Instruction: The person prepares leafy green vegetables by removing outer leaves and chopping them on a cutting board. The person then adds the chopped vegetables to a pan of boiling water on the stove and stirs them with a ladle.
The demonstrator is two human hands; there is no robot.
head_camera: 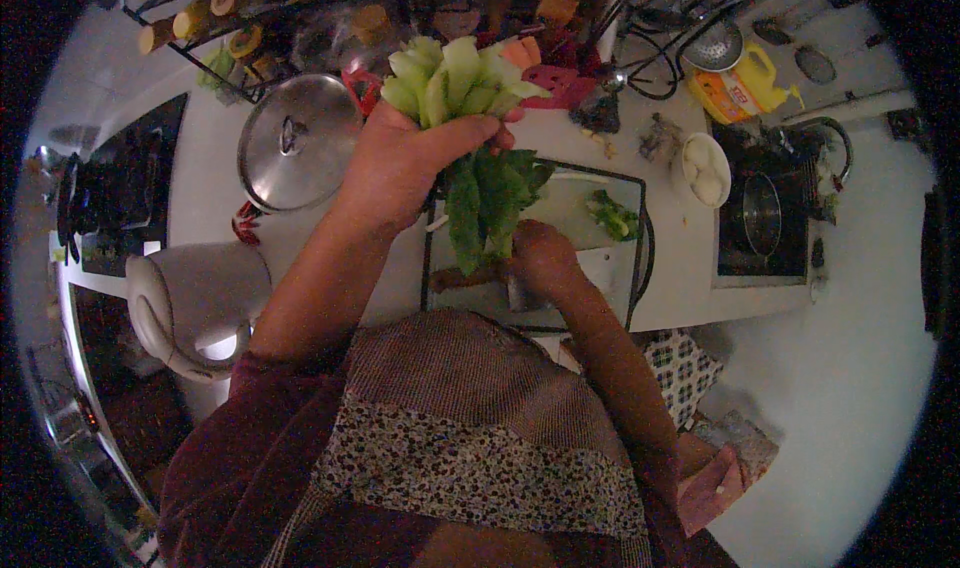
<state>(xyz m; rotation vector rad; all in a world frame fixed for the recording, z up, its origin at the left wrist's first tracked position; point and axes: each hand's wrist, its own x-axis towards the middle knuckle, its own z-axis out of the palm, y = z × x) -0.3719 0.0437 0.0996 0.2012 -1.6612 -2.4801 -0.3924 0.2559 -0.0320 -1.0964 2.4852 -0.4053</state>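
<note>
My left hand (420, 148) is closed round a bunch of leafy green vegetables (484, 193), its pale stem ends (450, 80) pointing away from me and its dark leaves hanging towards me. My right hand (546, 257) is curled at the leaf tips, above a cutting board (555, 193) with a dark rim; its fingertips are hidden, so its hold is unclear. Below the leaves lies a knife with a brown handle (469, 277) and a broad metal blade (529, 296), partly behind my right hand. A small green vegetable piece (613, 215) rests on the board's right part.
A metal pot lid (300, 144) and a pale electric kettle (199, 305) stand left. Dried red chillies (246, 223) lie between them. Right are a bowl of white round items (705, 170), a yellow oil jug (739, 88) and a hob (761, 223). A jar rack (247, 43) is at the back.
</note>
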